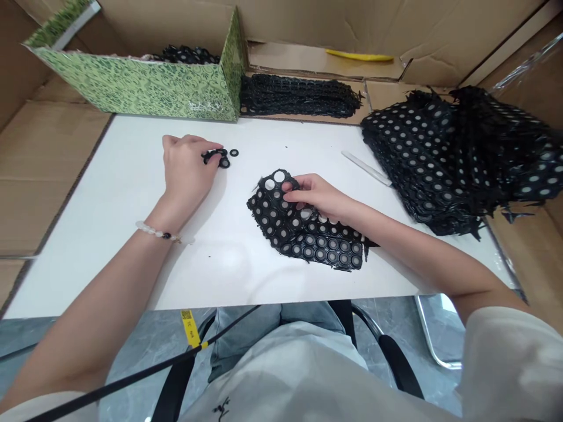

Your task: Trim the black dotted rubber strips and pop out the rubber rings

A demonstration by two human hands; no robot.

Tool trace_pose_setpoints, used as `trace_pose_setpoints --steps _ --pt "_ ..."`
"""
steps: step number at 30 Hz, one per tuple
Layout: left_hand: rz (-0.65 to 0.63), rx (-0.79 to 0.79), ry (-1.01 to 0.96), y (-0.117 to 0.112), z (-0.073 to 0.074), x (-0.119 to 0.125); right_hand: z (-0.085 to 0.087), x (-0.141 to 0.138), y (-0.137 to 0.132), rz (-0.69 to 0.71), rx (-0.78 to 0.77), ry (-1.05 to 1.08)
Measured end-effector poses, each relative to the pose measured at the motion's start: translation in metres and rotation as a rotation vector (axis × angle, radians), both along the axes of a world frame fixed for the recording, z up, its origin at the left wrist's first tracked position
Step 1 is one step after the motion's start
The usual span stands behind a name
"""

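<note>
The sheet [303, 240] near the middle looks like black rubber, faintly glossy and bumpy; the pile of sheets [433, 155] at far right shares that sheen, with ragged edges. The counter [233, 269] is smooth and semi-glossy. At far left, the box [145, 88] seems printed paper-covered; the cardboard wall [299, 26] looks matt and creased.

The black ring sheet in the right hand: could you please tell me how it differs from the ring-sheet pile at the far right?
The black ring sheet is smaller; the ring-sheet pile is larger and layered. The right hand grips the black ring sheet, while neither hand touches the ring-sheet pile. Both show rows of pale-centred circles.
</note>
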State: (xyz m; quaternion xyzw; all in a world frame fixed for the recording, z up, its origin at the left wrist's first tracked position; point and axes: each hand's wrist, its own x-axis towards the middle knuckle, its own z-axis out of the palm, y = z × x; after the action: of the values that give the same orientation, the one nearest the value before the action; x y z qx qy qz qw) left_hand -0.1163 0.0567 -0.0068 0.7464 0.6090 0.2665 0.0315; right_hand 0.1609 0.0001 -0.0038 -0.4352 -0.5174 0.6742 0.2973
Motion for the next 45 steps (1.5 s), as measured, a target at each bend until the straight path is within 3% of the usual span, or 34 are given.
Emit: trace_pose_setpoints --steps 3,6,9,11,15,23,29,35,45 --pt "-0.113 -0.012 0.041 -0.016 0.013 0.014 0.0 0.0 0.001 -0.025 -0.023 0.011" --pt "-0.333 0.059 -0.002 -0.032 0.024 0.034 -0.001 -0.001 0.001 -0.028 -0.043 0.016" --pt "-0.611 -0.025 0.056 -0.045 0.024 0.05 -0.002 -0.001 0.001 0.004 -0.006 0.031" --pt "-0.7 -0.093 0.109 -0.049 0.022 0.056 -0.002 -0.001 0.001 0.03 0.037 0.03" --pt "-0.673 -0.172 0.075 -0.052 0.019 0.058 0.001 0.0 0.001 0.068 0.105 -0.005" --pt "-0.571 -0.199 0.051 -0.058 0.022 0.062 -0.004 0.004 0.007 0.15 0.089 -0.071" --pt "-0.58 -0.298 0.101 -0.059 0.026 0.064 -0.004 0.004 0.007 0.158 0.115 -0.044" --pt "-0.595 -0.343 0.013 -0.056 0.032 0.058 -0.003 0.004 0.007 0.217 0.187 -0.029" --pt "-0.651 -0.429 -0.094 -0.052 0.024 0.054 -0.008 0.003 0.007 0.281 0.228 -0.036"
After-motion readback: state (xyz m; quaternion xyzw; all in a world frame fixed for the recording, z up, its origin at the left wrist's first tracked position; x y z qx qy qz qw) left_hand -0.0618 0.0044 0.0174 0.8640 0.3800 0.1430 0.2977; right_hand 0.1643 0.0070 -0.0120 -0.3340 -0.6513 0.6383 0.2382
